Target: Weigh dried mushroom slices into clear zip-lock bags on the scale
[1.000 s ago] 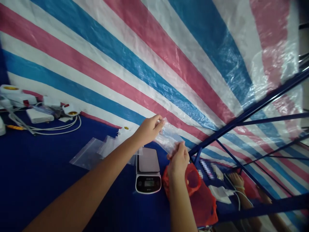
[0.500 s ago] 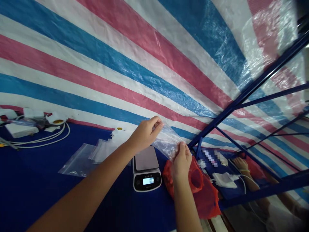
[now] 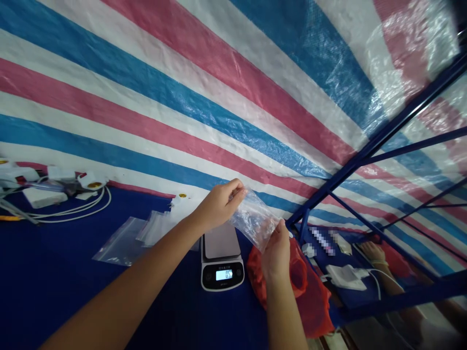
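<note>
A clear plastic zip bag point(image 3: 253, 221) is stretched between my two hands, above and behind the scale. My left hand point(image 3: 223, 200) pinches its upper left corner. On the other side my right hand point(image 3: 276, 250) grips the bag's right edge between thumb and fingers. Below them a kitchen scale point(image 3: 222, 250) stands on the dark blue table, its lit display reading about 0.5. A red mesh bag point(image 3: 310, 301) lies right of the scale, partly behind my right forearm. Left of the scale, more clear zip bags point(image 3: 122, 241) lie flat, partly hidden by my left arm.
White plugs and coiled cables point(image 3: 82, 187) lie at the left back. A striped tarp point(image 3: 164, 107) forms the back wall. Blue metal frame bars point(image 3: 330, 192) rise at the right. Beyond them are a white adapter point(image 3: 346, 277) and another person's hand point(image 3: 372, 252).
The bag now hangs more openly between my hands, and my right hand has turned and dropped slightly. The view has shifted a little.
</note>
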`<state>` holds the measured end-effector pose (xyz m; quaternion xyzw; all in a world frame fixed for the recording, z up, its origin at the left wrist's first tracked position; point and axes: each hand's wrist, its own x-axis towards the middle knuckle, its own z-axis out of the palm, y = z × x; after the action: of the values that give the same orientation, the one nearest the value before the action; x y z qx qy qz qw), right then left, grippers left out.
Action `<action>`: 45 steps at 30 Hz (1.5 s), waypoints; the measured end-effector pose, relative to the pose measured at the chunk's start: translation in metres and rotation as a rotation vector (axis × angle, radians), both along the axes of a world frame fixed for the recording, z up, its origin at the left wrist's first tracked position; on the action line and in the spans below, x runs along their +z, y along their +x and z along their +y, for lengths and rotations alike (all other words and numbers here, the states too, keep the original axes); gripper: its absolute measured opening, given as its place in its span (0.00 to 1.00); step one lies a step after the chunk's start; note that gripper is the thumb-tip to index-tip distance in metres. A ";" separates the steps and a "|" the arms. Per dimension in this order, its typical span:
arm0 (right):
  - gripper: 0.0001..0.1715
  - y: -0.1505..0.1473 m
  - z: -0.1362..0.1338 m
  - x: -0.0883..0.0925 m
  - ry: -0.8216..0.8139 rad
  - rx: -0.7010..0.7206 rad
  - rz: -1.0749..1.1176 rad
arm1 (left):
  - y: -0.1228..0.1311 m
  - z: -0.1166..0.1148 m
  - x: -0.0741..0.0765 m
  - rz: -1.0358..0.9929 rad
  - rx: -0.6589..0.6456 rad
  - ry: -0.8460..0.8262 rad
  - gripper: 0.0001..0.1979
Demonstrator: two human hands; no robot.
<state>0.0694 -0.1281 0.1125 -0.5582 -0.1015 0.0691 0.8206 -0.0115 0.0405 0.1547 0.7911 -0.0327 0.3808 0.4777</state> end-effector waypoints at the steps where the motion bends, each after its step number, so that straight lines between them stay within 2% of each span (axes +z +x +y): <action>1: 0.22 -0.001 0.000 0.000 -0.019 -0.036 -0.006 | -0.001 -0.001 -0.001 0.010 0.001 -0.009 0.14; 5: 0.24 -0.002 0.000 -0.011 -0.151 -0.140 -0.131 | -0.010 -0.003 -0.017 0.048 0.071 -0.080 0.16; 9: 0.26 -0.013 0.004 -0.032 -0.268 -0.096 -0.291 | -0.040 -0.005 -0.051 0.144 0.219 -0.167 0.18; 13: 0.26 -0.057 0.007 -0.068 -0.302 0.034 -0.298 | -0.096 -0.003 -0.092 0.254 0.410 -0.233 0.19; 17: 0.24 -0.101 -0.012 -0.111 -0.393 0.165 -0.312 | -0.166 -0.003 -0.130 0.406 0.547 -0.286 0.21; 19: 0.24 -0.109 -0.026 -0.126 -0.471 0.272 -0.351 | -0.194 -0.005 -0.140 0.485 0.574 -0.272 0.22; 22: 0.24 -0.107 -0.040 -0.135 -0.523 0.348 -0.398 | -0.215 -0.004 -0.140 0.545 0.579 -0.218 0.22; 26: 0.27 -0.105 -0.040 -0.129 -0.555 0.314 -0.427 | -0.212 0.009 -0.125 0.518 0.494 -0.129 0.19; 29: 0.20 -0.106 -0.022 -0.108 -0.683 0.273 -0.647 | -0.206 0.019 -0.125 0.537 0.432 -0.111 0.19; 31: 0.13 -0.101 0.002 -0.089 -0.799 0.195 -0.945 | -0.206 0.020 -0.133 0.568 0.401 -0.124 0.19; 33: 0.20 -0.093 0.034 -0.072 -0.949 0.133 -1.230 | -0.208 0.018 -0.141 0.566 0.396 -0.152 0.19; 35: 0.26 -0.082 0.067 -0.061 -1.155 0.112 -1.387 | -0.210 0.015 -0.146 0.539 0.414 -0.186 0.19; 38: 0.21 -0.068 0.100 -0.058 -1.317 0.158 -1.521 | -0.213 0.011 -0.148 0.502 0.420 -0.230 0.18; 41: 0.14 -0.057 0.103 -0.059 -1.256 0.132 -1.567 | -0.214 0.010 -0.144 0.451 0.420 -0.268 0.16; 45: 0.10 -0.041 0.066 -0.045 -0.951 -0.038 -1.434 | -0.202 0.017 -0.121 0.350 0.409 -0.246 0.15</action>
<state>0.0285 -0.0625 0.0672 -0.7530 -0.5463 -0.2788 0.2383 -0.2134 0.0574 0.0332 0.7710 0.2568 0.3282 0.4816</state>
